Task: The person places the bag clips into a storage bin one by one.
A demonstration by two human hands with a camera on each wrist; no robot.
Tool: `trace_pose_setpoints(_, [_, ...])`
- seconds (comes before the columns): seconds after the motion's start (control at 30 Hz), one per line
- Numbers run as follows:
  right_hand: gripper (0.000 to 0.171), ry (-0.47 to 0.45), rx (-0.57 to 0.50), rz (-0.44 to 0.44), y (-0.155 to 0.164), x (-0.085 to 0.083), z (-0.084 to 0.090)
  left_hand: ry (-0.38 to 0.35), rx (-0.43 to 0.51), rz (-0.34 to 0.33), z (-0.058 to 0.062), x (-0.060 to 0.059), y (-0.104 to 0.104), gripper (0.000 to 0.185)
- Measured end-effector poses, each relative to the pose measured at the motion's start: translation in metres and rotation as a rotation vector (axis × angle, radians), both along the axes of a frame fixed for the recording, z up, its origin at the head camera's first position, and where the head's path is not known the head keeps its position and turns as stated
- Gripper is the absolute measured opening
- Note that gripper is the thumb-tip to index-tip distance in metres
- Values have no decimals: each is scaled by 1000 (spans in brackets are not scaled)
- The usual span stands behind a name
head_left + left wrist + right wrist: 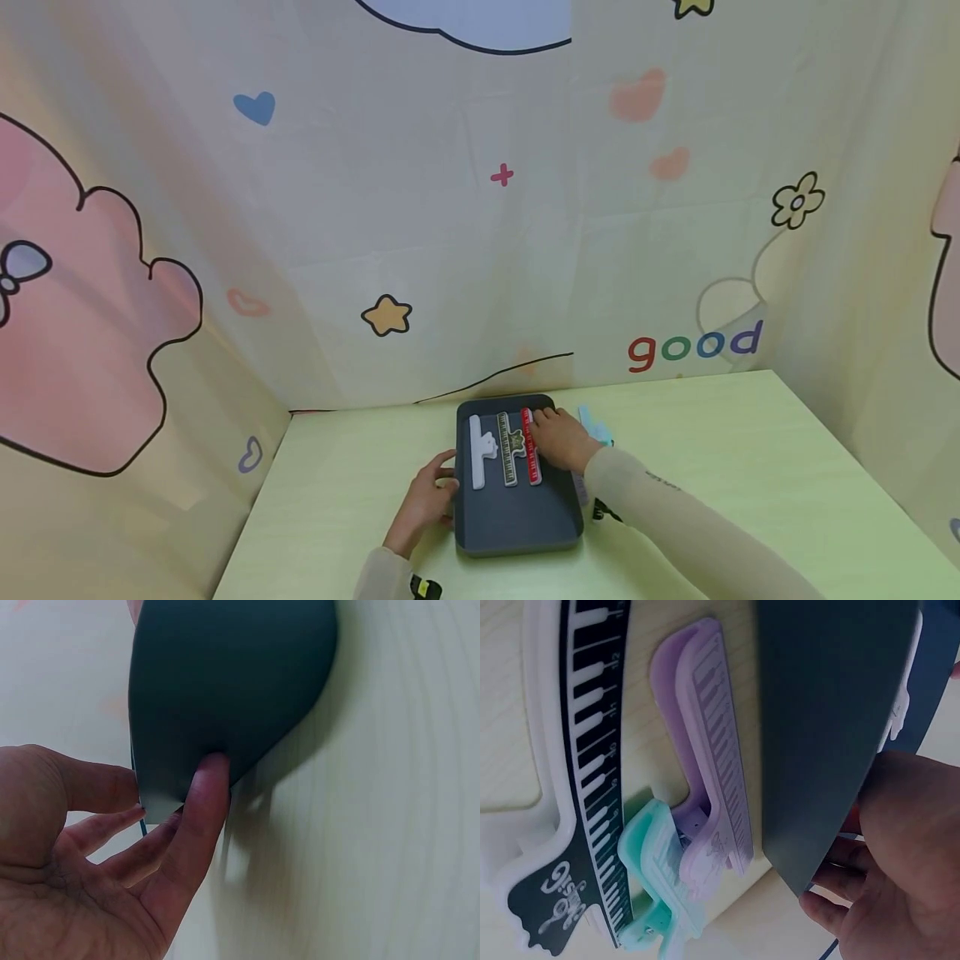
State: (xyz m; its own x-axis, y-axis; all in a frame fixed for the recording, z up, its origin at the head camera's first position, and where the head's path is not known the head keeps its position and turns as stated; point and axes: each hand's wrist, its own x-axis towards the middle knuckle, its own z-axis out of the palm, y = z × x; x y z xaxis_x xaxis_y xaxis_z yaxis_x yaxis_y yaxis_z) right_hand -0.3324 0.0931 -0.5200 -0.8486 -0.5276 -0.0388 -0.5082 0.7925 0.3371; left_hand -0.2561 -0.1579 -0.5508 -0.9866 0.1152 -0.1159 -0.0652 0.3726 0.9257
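Note:
A dark grey tray lies on the pale green table and holds a white clip, a dark green clip and a red clip side by side. My right hand reaches over the tray's right rim, and its curled fingers grip the far end of the red clip. In the right wrist view that hand shows behind the tray's outer wall. My left hand touches the tray's left edge with relaxed fingers; its thumb presses on the tray wall.
Just right of the tray lie a teal clip, a purple clip and a black-and-white piano-key ruler clip. Cartoon-printed cloth walls close in the table on three sides. Bare tabletop extends right and left of the tray.

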Motion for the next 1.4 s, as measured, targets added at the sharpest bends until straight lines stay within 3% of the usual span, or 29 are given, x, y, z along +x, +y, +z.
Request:
trace_pose_setpoints(0.53, [52, 66, -46, -4, 8, 7, 5, -5, -17, 7, 1, 2, 0, 55])
trace_pose_setpoints(0.83, [49, 40, -236, 15, 21, 13, 24, 4, -5, -5, 3, 4, 1, 55])
trace_pose_setpoints(1.07, [53, -17, -371, -64, 35, 16, 32, -5, -10, 3, 0, 4, 2, 55])
trace_pose_setpoints(1.4, [53, 46, -392, -73, 61, 26, 44, -6, -11, 10, -2, 0, 2, 55])
